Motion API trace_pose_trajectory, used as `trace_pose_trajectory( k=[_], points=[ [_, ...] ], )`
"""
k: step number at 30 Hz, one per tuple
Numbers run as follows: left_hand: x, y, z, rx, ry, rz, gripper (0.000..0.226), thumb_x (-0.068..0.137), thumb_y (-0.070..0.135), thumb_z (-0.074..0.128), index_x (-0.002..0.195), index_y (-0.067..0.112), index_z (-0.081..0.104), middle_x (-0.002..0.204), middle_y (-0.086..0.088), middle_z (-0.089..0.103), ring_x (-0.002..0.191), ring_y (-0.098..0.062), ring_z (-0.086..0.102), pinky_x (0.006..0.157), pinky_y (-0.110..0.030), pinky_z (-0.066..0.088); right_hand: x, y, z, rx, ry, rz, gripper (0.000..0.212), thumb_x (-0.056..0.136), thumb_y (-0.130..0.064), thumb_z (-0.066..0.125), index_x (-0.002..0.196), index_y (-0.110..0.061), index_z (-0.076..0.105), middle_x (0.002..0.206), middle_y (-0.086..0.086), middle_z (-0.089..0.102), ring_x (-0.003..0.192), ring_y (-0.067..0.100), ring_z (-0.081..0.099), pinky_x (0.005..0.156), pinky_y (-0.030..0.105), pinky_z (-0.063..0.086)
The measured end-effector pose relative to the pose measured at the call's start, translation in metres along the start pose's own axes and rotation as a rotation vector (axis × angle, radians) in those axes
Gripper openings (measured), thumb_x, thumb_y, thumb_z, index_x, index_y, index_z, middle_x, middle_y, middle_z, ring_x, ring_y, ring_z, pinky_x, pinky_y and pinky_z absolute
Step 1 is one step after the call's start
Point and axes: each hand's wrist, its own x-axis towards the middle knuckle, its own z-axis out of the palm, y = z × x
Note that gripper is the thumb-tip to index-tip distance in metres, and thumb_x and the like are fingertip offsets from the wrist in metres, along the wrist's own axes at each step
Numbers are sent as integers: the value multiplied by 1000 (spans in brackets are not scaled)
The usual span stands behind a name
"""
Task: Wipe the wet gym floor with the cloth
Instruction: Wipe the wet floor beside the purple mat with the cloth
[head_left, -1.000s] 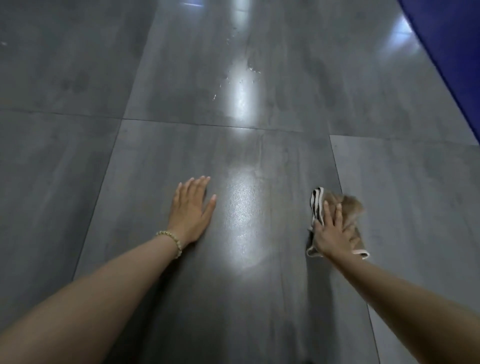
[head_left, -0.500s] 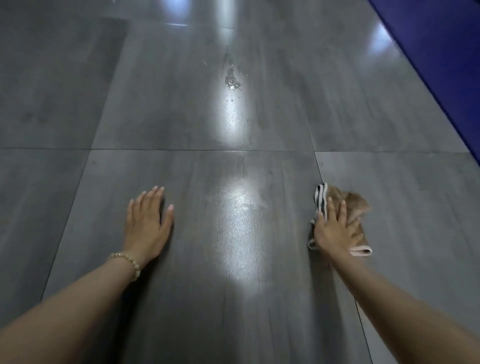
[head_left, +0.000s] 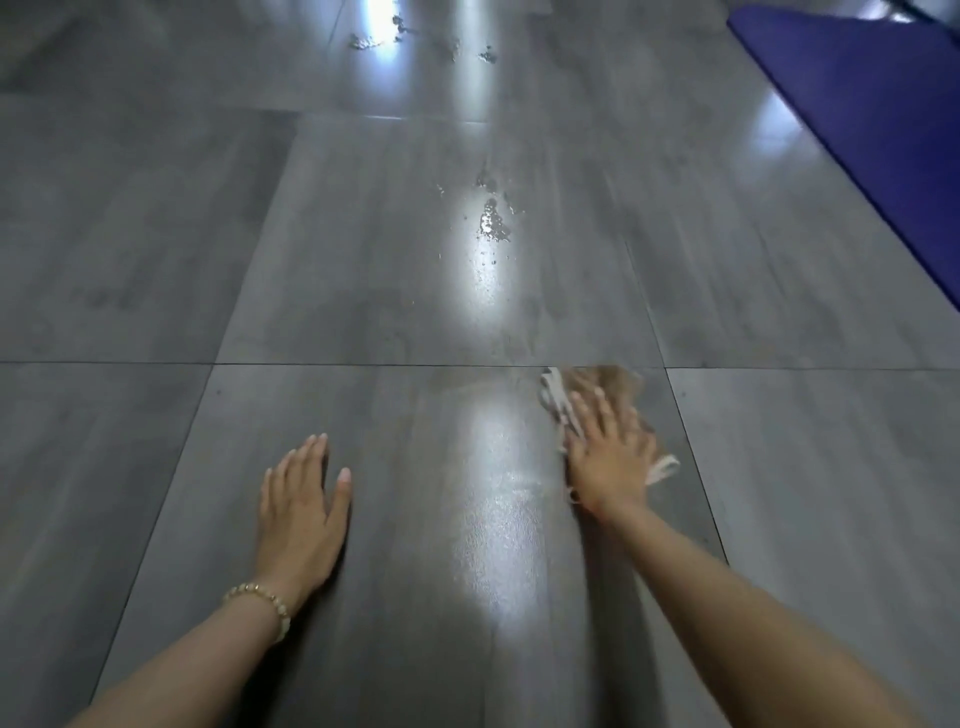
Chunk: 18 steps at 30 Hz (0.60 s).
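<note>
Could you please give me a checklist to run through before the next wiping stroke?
1. Cloth under control: ok. The right hand presses flat on the cloth.
2. Support: ok. The left hand lies flat on the floor.
3. Tile ahead dry: not ok. Droplets sit beyond the seam, with farther splashes near the top of the view.
4. Path to the droplets: ok. Only tile shows between them and the cloth.
5. Blue mat out of the stroke: ok, it lies far to the right.
6. Cloth dry enough: cannot tell; it is blurred.
</note>
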Motion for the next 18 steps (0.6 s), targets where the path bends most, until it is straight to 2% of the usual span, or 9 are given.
trace_pose_trajectory(
  k=[2,3,5,7,11,13,14,16,18],
  points=[
    [6,-6,-3,-9,15,-1,62,94,50,18,144,14,23,151,-5,26,140,-22,17,116,-38,6,1,54,-22,97,65,404,52,98,-50,21,148,-44,8,158,-14,-5,145,29,-7,114,55,-3],
    [8,-9,-4,-4,19,1,64,93,51,17,144,13,24,150,-5,27,140,-22,18,116,-38,7,0,61,-31,130,63,530,53,99,-48,24,149,-42,9,158,-13,-5,145,30,-9,114,55,-4],
    [10,-17,-7,26,12,13,68,88,51,15,144,13,25,150,-6,28,140,-23,19,116,-39,8,7,35,-31,170,20,605,54,100,-47,25,149,-39,6,158,-10,-8,144,33,-12,112,56,-7],
    [9,-27,-10,51,9,8,71,87,54,11,144,13,24,150,-6,27,140,-22,18,116,-39,7,17,-26,-15,184,-30,426,55,101,-43,25,150,-36,3,158,-7,-10,143,34,-13,111,56,-9],
    [8,-43,-14,60,20,-32,73,86,55,11,143,13,26,149,-7,29,139,-23,21,116,-41,10,-11,-190,40,38,-164,-270,56,98,-34,34,149,-39,11,159,-9,-6,143,35,-14,109,57,-14],
    [8,-49,-15,68,46,-64,67,88,50,17,141,12,32,145,-10,36,136,-27,27,114,-45,16,-44,-238,57,-37,-314,-594,54,99,-36,33,149,-39,14,159,-10,-2,143,34,-16,108,56,-18],
    [7,-51,-15,68,58,-74,65,88,48,19,139,11,34,143,-12,39,134,-29,30,113,-47,18,-57,-241,61,-39,-336,-698,52,99,-37,33,148,-40,17,159,-10,1,144,33,-15,109,56,-17],
    [5,-50,-14,65,61,-76,64,88,46,21,138,10,35,143,-12,40,133,-29,31,113,-47,19,-63,-212,58,-8,-292,-772,50,97,-43,32,146,-41,22,158,-13,8,145,30,-9,112,54,-13],
    [0,-45,-13,52,18,-45,67,88,49,16,142,13,29,148,-8,32,138,-25,23,116,-41,11,-55,-147,51,41,-188,-635,55,91,-52,22,145,-44,22,157,-16,9,146,25,-6,114,54,-9]
  ],
)
